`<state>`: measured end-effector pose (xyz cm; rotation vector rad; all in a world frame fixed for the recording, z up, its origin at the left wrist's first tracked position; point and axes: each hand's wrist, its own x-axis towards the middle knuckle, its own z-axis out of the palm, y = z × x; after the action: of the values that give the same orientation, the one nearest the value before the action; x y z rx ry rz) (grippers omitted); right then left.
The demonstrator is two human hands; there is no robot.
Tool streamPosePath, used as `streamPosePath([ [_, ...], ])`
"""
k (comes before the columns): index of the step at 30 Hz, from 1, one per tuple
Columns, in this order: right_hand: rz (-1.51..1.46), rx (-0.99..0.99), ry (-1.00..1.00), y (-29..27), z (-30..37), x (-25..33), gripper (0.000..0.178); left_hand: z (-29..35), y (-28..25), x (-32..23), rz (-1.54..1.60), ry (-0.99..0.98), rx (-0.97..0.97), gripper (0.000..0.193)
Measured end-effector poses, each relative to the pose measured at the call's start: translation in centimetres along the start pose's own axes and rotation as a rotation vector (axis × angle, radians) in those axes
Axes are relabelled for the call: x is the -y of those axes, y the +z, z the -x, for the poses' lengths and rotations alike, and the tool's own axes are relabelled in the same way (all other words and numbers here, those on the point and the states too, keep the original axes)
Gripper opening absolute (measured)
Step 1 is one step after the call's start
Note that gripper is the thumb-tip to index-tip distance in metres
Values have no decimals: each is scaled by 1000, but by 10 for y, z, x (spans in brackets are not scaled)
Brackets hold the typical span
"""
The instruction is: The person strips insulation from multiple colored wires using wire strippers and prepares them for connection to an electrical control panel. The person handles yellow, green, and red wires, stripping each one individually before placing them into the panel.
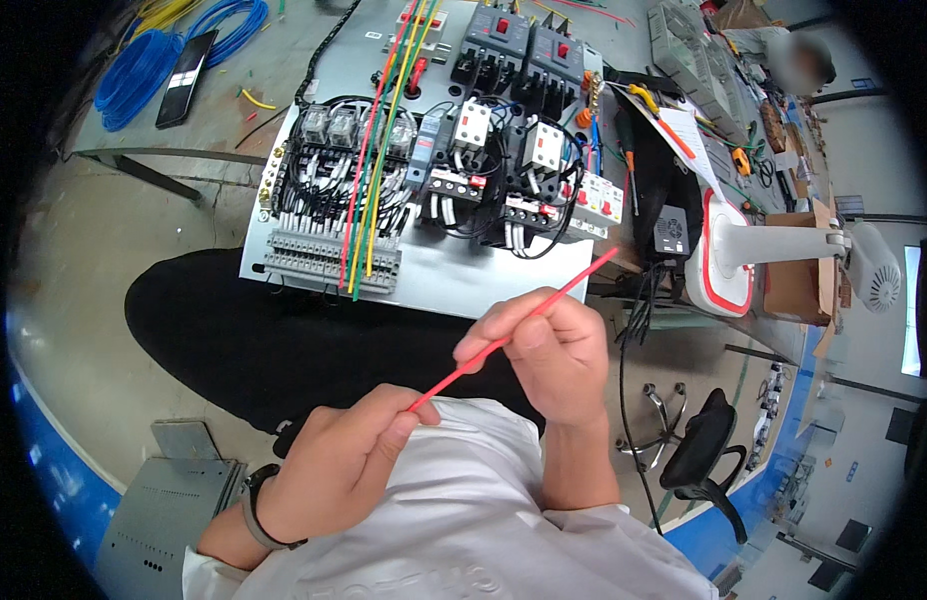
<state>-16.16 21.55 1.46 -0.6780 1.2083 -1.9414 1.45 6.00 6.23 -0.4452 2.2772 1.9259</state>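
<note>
A straight length of red wire [458, 376] runs slantwise between my two hands, above my lap. My left hand [352, 452] pinches its lower end between thumb and fingers. Higher up, my right hand [550, 350] grips the same wire, and its free end sticks out past the fingers toward the upper right. Just beyond my hands lies a light metal panel [444, 272] fitted with a grey terminal block strip [329, 264], contactors [473, 124] and circuit breakers [496, 45]. Red, yellow and green wires [372, 190] lie lengthwise across it.
Coils of blue wire [134, 85] and a phone [187, 80] lie at the far left of the bench. Right of the panel are screwdrivers [629, 160], papers [684, 135] and a white fan [719, 250]. An office chair [709, 450] stands lower right; another person [799, 62] is far off.
</note>
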Motion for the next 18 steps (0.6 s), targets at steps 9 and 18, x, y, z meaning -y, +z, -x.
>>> streamPosePath([
  [9, 78, -14, 12, -4, -2, 11, 37, -3, 3, 8, -117, 162, 4, 13],
  [18, -30, -268, -172, -29, -18, 24, 36, 4, -5, 13, -33, 76, -18, 19],
])
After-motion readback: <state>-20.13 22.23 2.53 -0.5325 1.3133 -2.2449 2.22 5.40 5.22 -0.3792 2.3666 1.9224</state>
